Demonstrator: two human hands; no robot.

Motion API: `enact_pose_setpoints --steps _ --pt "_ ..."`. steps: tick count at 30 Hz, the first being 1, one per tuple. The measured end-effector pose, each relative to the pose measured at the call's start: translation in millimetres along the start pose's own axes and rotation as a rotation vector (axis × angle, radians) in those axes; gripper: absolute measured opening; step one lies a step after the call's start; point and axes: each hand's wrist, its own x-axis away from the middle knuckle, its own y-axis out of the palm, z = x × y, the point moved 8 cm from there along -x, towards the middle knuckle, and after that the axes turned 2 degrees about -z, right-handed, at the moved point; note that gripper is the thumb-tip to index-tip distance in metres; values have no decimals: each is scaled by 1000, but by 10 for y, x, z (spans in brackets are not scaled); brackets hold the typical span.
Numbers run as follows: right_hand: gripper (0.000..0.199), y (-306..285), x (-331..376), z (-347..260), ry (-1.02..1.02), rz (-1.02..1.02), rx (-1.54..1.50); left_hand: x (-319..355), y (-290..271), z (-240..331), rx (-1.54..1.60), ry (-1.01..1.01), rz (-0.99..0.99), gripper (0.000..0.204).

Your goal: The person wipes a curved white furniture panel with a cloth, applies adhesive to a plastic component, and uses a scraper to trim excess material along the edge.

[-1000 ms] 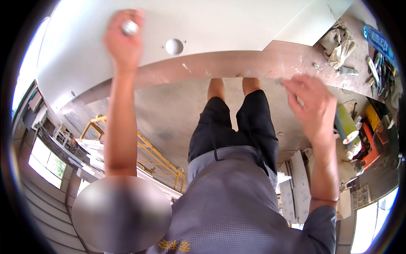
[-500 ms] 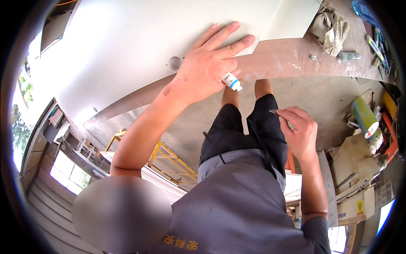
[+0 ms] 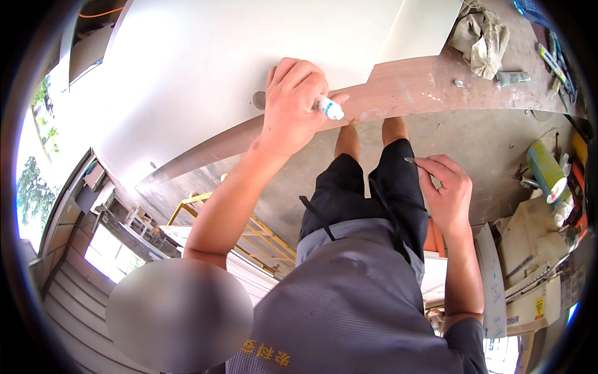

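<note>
My left hand [image 3: 293, 103] is curled over the front part of a large white panel [image 3: 205, 43], its fingers wrapped round a small white tube with a blue band [image 3: 329, 108]. The tube's pale end sticks out on the thumb side, over the table's brown edge. Lower on the right, in front of my dark shorts, my right hand [image 3: 447, 190] pinches a small, thin greyish piece [image 3: 409, 159] between thumb and fingertips. Its exact kind is too small to tell. A round hole [image 3: 259, 100] in the panel lies just beside my left wrist.
On the brown tabletop [image 3: 414, 93] to the right lie a crumpled beige cloth [image 3: 483, 40], a grey tube [image 3: 514, 78] and several pens or tools [image 3: 554, 65]. A green-and-white roll [image 3: 547, 171] stands beyond my right hand. Yellow metal framing [image 3: 268, 237] is on the left below the table.
My left hand has drawn its spread fingers in from the panel and closed them, with the tube still held. The right hand keeps its pinch on the small piece, shifted slightly right.
</note>
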Motion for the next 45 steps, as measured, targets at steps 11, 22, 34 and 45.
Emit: enact_pose_setpoints --steps 11,22,34,45 --pt "16 -67 13 44 53 14 -70 -237 314 137 -91 32 109 41" --pt "15 -187 93 -187 20 76 -102 -632 298 144 -75 -216 62 31" --pt "14 -898 -177 -444 97 122 -325 -2686 405 59 -107 -183 104 34" --pt "22 -4269 -1448 -749 -138 436 -153 -5010 544 -27 -84 -97 335 37"
